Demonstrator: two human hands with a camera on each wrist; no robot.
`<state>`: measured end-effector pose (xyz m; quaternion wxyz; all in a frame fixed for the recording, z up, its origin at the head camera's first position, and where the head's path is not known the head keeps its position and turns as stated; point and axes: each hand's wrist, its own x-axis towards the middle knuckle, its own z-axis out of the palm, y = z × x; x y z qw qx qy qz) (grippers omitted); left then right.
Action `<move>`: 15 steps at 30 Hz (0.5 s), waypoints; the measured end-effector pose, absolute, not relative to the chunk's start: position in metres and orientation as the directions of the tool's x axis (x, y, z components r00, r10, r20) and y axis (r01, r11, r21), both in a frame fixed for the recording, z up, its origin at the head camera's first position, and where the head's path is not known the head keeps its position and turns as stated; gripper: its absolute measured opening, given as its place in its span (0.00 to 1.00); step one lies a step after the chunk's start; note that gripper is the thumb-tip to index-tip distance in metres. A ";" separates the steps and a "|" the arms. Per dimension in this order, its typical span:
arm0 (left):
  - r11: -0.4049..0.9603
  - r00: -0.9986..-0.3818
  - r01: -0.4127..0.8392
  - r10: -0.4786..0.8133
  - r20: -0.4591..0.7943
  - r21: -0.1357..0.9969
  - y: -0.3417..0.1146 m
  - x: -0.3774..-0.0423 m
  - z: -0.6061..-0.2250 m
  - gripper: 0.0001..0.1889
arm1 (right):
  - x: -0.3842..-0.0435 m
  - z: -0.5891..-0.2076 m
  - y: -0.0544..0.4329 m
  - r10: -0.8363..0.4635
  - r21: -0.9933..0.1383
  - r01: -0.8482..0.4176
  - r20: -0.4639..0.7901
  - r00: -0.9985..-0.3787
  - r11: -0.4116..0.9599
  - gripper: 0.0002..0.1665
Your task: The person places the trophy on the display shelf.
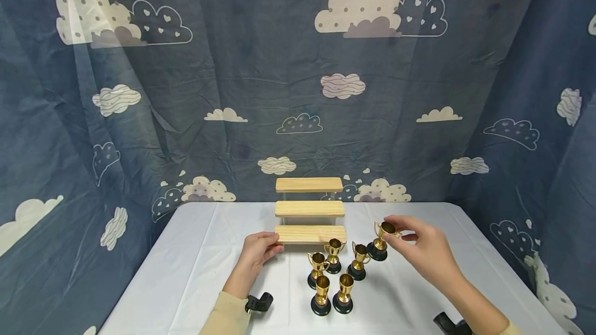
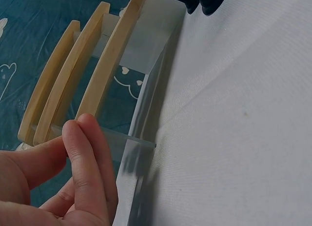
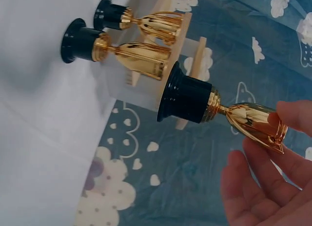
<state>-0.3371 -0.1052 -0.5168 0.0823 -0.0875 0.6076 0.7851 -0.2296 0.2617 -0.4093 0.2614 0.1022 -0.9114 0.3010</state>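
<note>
My right hand (image 1: 423, 249) pinches a small gold trophy cup (image 1: 383, 237) near its rim, between thumb and fingers. In the right wrist view this trophy (image 3: 195, 99) has a black base and hangs clear of the white cloth. My left hand (image 1: 256, 255) holds the left end of the lowest board of a three-step wooden display stand (image 1: 309, 234). Seen from the left wrist, the fingertips (image 2: 80, 133) meet at that board's end, beside a clear side panel (image 2: 126, 138). Several matching trophies (image 1: 345, 293) stand upright in front of the stand.
A white cloth (image 1: 195, 273) covers the table. Behind and at both sides hangs a dark blue curtain (image 1: 261, 66) with cloud prints. The stand's upper boards (image 1: 309, 185) rise in steps towards the back, with nothing on them.
</note>
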 end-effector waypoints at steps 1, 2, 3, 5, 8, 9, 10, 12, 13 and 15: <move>-0.249 -0.971 -0.235 0.023 -0.237 0.940 -0.105 -0.337 -0.517 0.15 | -0.230 -0.407 0.261 -0.036 -0.494 -0.355 0.545 -0.838 0.794 0.21; -0.252 -0.971 -0.234 0.021 -0.237 0.939 -0.105 -0.339 -0.521 0.16 | -0.231 -0.406 0.261 -0.042 -0.490 -0.363 0.551 -0.833 0.793 0.21; -0.255 -0.971 -0.234 0.017 -0.238 0.938 -0.105 -0.341 -0.525 0.16 | -0.231 -0.404 0.260 -0.045 -0.490 -0.369 0.554 -0.831 0.790 0.20; -0.259 -0.971 -0.235 0.011 -0.240 0.937 -0.104 -0.341 -0.526 0.16 | -0.232 -0.402 0.259 -0.047 -0.493 -0.371 0.552 -0.833 0.787 0.20; -0.260 -0.968 -0.242 0.003 -0.250 0.935 -0.103 -0.342 -0.526 0.16 | -0.233 -0.397 0.255 -0.049 -0.498 -0.373 0.548 -0.835 0.783 0.20; -0.259 -0.967 -0.246 0.001 -0.255 0.934 -0.103 -0.342 -0.526 0.15 | -0.233 -0.396 0.255 -0.051 -0.499 -0.375 0.548 -0.835 0.782 0.20; -0.256 -0.967 -0.246 0.000 -0.255 0.935 -0.103 -0.342 -0.525 0.15 | -0.234 -0.395 0.253 -0.054 -0.498 -0.379 0.549 -0.834 0.780 0.19; -0.250 -0.966 -0.249 -0.003 -0.258 0.936 -0.103 -0.342 -0.525 0.15 | -0.235 -0.392 0.251 -0.065 -0.491 -0.389 0.554 -0.830 0.779 0.19; -0.249 -0.965 -0.253 -0.003 -0.262 0.935 -0.103 -0.341 -0.524 0.15 | -0.236 -0.390 0.250 -0.070 -0.489 -0.395 0.557 -0.827 0.777 0.19; -0.242 -0.965 -0.254 -0.001 -0.263 0.936 -0.103 -0.341 -0.523 0.15 | -0.239 -0.387 0.249 -0.083 -0.481 -0.410 0.565 -0.821 0.775 0.19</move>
